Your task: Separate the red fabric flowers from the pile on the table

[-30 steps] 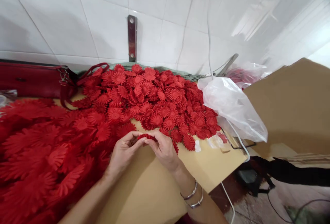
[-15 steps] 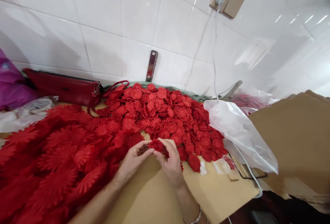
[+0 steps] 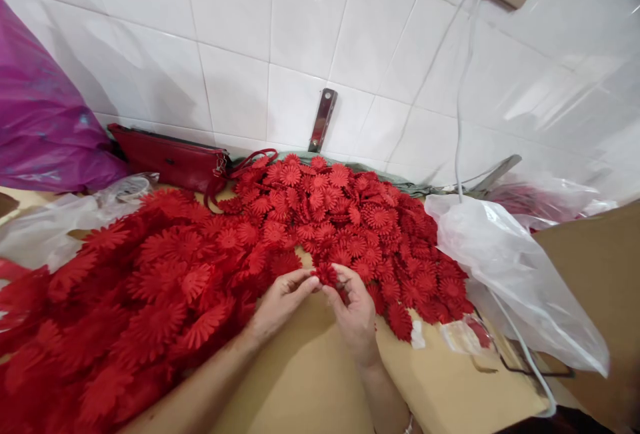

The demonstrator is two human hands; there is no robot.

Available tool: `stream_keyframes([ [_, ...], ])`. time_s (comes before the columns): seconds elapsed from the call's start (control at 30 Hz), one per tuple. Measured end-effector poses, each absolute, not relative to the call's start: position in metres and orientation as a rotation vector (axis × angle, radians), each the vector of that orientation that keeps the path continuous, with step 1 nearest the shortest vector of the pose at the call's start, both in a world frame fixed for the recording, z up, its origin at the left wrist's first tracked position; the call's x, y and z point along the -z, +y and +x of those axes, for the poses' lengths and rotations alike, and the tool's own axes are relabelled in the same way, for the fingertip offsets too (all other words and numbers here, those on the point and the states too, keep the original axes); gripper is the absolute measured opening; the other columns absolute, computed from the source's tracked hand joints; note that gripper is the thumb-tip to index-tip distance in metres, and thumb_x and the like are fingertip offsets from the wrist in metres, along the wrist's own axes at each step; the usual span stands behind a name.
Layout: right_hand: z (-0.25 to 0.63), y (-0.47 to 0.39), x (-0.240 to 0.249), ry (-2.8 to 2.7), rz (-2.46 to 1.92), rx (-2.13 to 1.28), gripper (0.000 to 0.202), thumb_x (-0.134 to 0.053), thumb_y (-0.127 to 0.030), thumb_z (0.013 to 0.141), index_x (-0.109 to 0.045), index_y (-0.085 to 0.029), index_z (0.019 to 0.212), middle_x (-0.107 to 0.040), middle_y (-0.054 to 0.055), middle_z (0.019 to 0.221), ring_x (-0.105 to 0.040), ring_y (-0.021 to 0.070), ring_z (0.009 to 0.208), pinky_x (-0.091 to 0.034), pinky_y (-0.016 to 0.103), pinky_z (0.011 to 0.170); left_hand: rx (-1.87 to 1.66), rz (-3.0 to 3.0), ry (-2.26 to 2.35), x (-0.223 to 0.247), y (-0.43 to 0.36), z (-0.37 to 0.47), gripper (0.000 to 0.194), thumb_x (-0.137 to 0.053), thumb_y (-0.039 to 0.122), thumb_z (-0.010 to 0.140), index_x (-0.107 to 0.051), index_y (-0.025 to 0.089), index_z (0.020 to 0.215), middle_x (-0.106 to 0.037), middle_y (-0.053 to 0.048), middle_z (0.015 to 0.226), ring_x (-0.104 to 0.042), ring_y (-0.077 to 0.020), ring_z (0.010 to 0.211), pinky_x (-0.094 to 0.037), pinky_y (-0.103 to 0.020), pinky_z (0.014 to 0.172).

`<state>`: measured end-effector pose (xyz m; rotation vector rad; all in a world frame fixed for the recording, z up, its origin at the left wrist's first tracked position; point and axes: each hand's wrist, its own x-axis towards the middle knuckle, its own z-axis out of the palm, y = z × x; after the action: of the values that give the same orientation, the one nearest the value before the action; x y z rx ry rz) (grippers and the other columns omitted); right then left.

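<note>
Between my two hands, just above the tan board (image 3: 300, 381), is a small red flower piece (image 3: 326, 274). My left hand (image 3: 285, 301) pinches its left edge with thumb and fingertips. On its right side, the fingers and thumb of my right hand (image 3: 354, 311) close round it. Behind the hands a heap of small red flower pieces (image 3: 350, 214) reaches back toward the wall. Larger, looser red flower pieces (image 3: 145, 287) cover the left side, beside my left forearm.
A dark red purse (image 3: 170, 164) and a purple bag (image 3: 45, 114) stand by the tiled wall at left. On the right are a white plastic bag (image 3: 510, 267), a pale cable (image 3: 463, 101) and brown cardboard (image 3: 595, 267).
The view has shifted, so the scene sits further right and more of the purple bag shows. Both hands still hold the small red flower piece, with only slight finger movement.
</note>
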<state>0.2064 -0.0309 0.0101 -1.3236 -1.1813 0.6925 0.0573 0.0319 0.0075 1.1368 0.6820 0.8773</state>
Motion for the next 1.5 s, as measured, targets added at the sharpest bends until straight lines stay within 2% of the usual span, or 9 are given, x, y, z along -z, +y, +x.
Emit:
stream_keyframes([
  [0.1,0.203,-0.030,-0.007,-1.080,-1.270,-0.747,0.044,-0.073,-0.036,0.092,-0.054,-0.024,0.129,-0.076,0.007,0.112,-0.075,0.0181,0.099,-0.061,0.034,0.092,-0.862,1.128,0.660,-0.005,0.033,0.056,0.057,-0.063,0.067,0.089,-0.081,0.017,0.110,-0.081,-0.010,0.111,-0.073,-0.0266,0.103,-0.053,-0.042,0.104],
  [0.27,0.204,-0.030,-0.005,-1.161,-1.349,-0.635,0.040,-0.075,-0.033,0.089,-0.058,-0.022,0.123,-0.076,0.011,0.115,-0.074,0.0199,0.105,-0.061,0.034,0.091,-0.872,1.111,0.699,-0.005,0.034,0.055,0.051,-0.075,0.060,0.084,-0.080,0.020,0.115,-0.079,-0.008,0.120,-0.069,-0.0290,0.120,-0.046,-0.043,0.115],
  [0.57,0.207,-0.033,0.000,-1.382,-1.422,-0.430,0.020,-0.069,-0.029,0.093,-0.071,-0.024,0.112,-0.078,0.007,0.106,-0.075,0.0184,0.097,-0.061,0.032,0.087,-0.851,1.141,0.665,-0.004,0.033,0.056,0.039,-0.078,0.050,0.084,-0.082,0.018,0.107,-0.082,-0.008,0.105,-0.074,-0.0225,0.095,-0.056,-0.032,0.093],
  [0.8,0.207,-0.032,-0.002,-1.266,-1.420,-0.545,0.043,-0.071,-0.031,0.092,-0.063,-0.022,0.133,-0.075,0.007,0.106,-0.074,0.0178,0.098,-0.062,0.032,0.091,-0.861,1.228,0.733,-0.007,0.030,0.057,0.052,-0.059,0.061,0.095,-0.081,0.018,0.113,-0.081,-0.008,0.112,-0.072,-0.0273,0.110,-0.049,-0.039,0.108],
  [0.87,0.207,-0.032,-0.005,-1.240,-1.387,-0.620,0.047,-0.071,-0.033,0.091,-0.061,-0.022,0.136,-0.075,0.007,0.106,-0.075,0.0175,0.097,-0.062,0.031,0.089,-0.857,1.241,0.730,-0.007,0.030,0.056,0.052,-0.062,0.061,0.093,-0.080,0.018,0.115,-0.080,-0.008,0.117,-0.070,-0.0283,0.115,-0.046,-0.041,0.112],
  [0.97,0.208,-0.033,-0.007,-1.256,-1.387,-0.612,0.038,-0.071,-0.031,0.091,-0.067,-0.022,0.127,-0.076,0.007,0.107,-0.075,0.0172,0.096,-0.063,0.029,0.084,-0.842,1.247,0.725,-0.005,0.031,0.057,0.049,-0.072,0.057,0.086,-0.080,0.018,0.115,-0.079,-0.009,0.118,-0.070,-0.0278,0.113,-0.048,-0.039,0.108],
  [1.27,0.210,-0.032,-0.003,-1.472,-1.403,-0.331,0.027,-0.066,-0.022,0.094,-0.071,-0.023,0.120,-0.076,0.007,0.104,-0.074,0.0176,0.094,-0.064,0.029,0.085,-0.901,1.284,0.717,-0.005,0.030,0.057,0.033,-0.073,0.048,0.088,-0.079,0.017,0.097,-0.079,-0.006,0.098,-0.070,-0.0199,0.094,-0.050,-0.029,0.093],
  [1.37,0.209,-0.032,-0.005,-1.521,-1.410,-0.221,0.036,-0.069,-0.026,0.094,-0.068,-0.024,0.130,-0.072,0.010,0.113,-0.072,0.0205,0.105,-0.062,0.034,0.094,-0.930,1.230,0.689,-0.006,0.030,0.057,0.033,-0.073,0.049,0.088,-0.076,0.016,0.093,-0.076,-0.004,0.091,-0.066,-0.0174,0.089,-0.049,-0.027,0.088],
  [1.5,0.211,-0.033,-0.012,-1.658,-1.376,-0.160,0.049,-0.067,-0.025,0.096,-0.060,-0.028,0.144,-0.059,0.013,0.146,-0.060,0.0244,0.135,-0.052,0.043,0.115,-0.904,1.133,0.635,-0.006,0.032,0.057,0.039,-0.076,0.054,0.085,-0.070,0.016,0.087,-0.068,0.000,0.082,-0.058,-0.0126,0.076,-0.046,-0.024,0.078],
])
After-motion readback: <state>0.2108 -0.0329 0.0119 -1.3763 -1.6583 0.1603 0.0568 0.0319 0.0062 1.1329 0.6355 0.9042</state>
